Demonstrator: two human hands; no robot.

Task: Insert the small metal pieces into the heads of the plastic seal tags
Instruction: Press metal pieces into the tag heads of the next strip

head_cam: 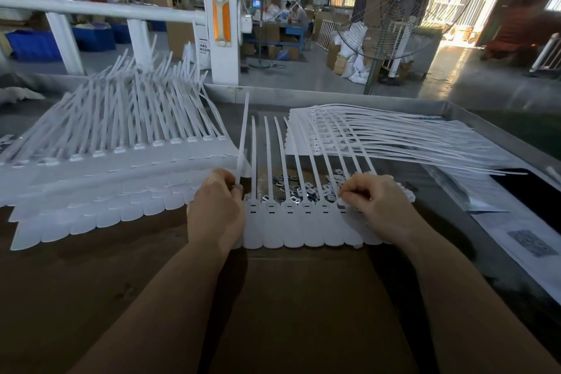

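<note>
Single view, head-worn, wide-angle. Looks forward and down from above the person's forearms onto a workbench (473, 114), close in: left hand (216, 210) and right hand (374, 204) sit at mid-frame over a strip of plastic seal tags (303, 228). Upper frame takes in the workshop floor beyond, with a pedestal fan (391, 0) at right. Straight edges bow toward the borders.

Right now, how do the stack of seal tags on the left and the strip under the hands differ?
The left stack is several strips deep, overlapped; the strip under the hands is one layer. The stack's tails fan up off the table; the strip's tails mostly lie flat over the metal pieces, except one the left hand lifts. The stack lies untouched; the right hand pinches at a head on the strip. Both are white plastic tags joined side by side.
</note>
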